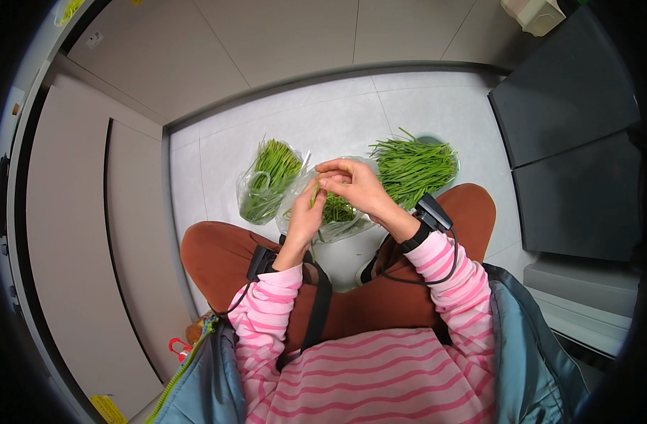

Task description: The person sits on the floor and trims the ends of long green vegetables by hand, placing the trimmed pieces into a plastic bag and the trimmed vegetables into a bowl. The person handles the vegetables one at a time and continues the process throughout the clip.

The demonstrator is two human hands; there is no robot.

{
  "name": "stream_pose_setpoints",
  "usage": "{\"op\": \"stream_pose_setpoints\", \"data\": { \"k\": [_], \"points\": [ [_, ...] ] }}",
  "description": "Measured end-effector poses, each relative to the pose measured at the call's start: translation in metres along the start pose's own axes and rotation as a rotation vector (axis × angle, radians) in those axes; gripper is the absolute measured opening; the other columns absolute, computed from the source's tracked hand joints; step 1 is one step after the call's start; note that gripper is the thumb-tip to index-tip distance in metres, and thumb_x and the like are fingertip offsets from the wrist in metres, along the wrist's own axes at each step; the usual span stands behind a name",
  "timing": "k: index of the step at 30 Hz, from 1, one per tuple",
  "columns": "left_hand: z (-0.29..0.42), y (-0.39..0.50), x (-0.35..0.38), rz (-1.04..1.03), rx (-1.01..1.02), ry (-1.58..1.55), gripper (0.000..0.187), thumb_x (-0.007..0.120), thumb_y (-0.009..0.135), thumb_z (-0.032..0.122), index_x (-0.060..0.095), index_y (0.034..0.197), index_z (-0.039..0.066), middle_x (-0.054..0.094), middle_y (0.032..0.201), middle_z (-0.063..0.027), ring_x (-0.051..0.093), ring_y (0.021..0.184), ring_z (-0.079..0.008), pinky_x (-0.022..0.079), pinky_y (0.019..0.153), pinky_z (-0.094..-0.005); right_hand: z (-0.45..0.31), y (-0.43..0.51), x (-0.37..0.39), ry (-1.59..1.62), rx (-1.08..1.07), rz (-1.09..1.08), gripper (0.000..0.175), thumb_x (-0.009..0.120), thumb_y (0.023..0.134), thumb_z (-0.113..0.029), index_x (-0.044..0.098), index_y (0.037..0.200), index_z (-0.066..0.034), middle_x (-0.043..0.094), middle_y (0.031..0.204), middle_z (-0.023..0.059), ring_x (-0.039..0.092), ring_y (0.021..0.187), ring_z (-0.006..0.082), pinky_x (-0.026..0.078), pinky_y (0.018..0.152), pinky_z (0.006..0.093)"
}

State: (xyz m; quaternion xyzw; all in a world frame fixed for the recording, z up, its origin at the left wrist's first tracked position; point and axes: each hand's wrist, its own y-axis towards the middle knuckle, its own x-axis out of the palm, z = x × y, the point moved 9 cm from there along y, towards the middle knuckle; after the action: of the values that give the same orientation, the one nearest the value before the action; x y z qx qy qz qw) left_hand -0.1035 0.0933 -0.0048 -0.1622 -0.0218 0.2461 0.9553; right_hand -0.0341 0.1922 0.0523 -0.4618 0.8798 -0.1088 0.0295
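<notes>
My left hand (306,214) holds a thin green stalk (315,195), likely a garlic chive or garlic scape, upright between thumb and fingers. My right hand (359,186) meets it at the stalk's upper end, its thumb touching or very near the left fingertips; whether it grips the stalk is hidden. Below both hands lies an open clear plastic bag (334,233) with short green trimmings (338,209) in it. To the left, a bundle of green stalks (275,164) rests in another clear bag (254,199). A loose heap of long green stalks (416,167) fills a pale green basin (457,164) on the right.
Light grey floor tiles (323,116) lie under everything, between beige cabinet fronts (281,37) and a dark grey appliance or cabinet (572,201). My bent knees (469,209) flank the bags. A red-handled item (180,350) stands by my left side.
</notes>
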Motion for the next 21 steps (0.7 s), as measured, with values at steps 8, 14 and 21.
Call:
{"op": "stream_pose_setpoints", "data": {
  "k": [8, 14, 21],
  "points": [
    [0.011, -0.007, 0.002, 0.01, 0.069, -0.162, 0.05, 0.061, 0.094, 0.004, 0.046, 0.141, 0.001, 0.059, 0.131, -0.0144, 0.057, 0.12, -0.0208, 0.054, 0.081, -0.0268, 0.01, 0.006, -0.01, 0.094, -0.027, 0.071, 0.014, 0.069, 0.089, -0.005, 0.067, 0.098, 0.0055, 0.071, 0.084, 0.0096, 0.069, 0.075, 0.013, 0.055, 0.067, 0.0254],
    [0.007, -0.003, -0.002, 0.015, 0.026, -0.321, 0.046, 0.063, 0.093, 0.004, 0.047, 0.136, -0.004, 0.061, 0.126, -0.0173, 0.064, 0.109, -0.0187, 0.056, 0.074, -0.0243, 0.015, 0.007, -0.033, 0.007, -0.016, 0.217, 0.017, 0.073, 0.087, -0.01, 0.069, 0.095, 0.0041, 0.072, 0.082, 0.0079, 0.066, 0.071, 0.0098, 0.052, 0.064, 0.0227],
    [0.007, -0.002, -0.008, 0.062, 0.017, -0.296, 0.035, 0.059, 0.098, 0.011, 0.054, 0.129, -0.004, 0.071, 0.106, -0.0156, 0.071, 0.087, -0.0183, 0.056, 0.069, -0.0251, 0.02, 0.008, -0.032, -0.015, 0.0, 0.214, 0.018, 0.068, 0.092, -0.014, 0.071, 0.094, 0.0037, 0.071, 0.08, 0.0057, 0.064, 0.069, 0.0076, 0.049, 0.06, 0.0218]
  ]
}}
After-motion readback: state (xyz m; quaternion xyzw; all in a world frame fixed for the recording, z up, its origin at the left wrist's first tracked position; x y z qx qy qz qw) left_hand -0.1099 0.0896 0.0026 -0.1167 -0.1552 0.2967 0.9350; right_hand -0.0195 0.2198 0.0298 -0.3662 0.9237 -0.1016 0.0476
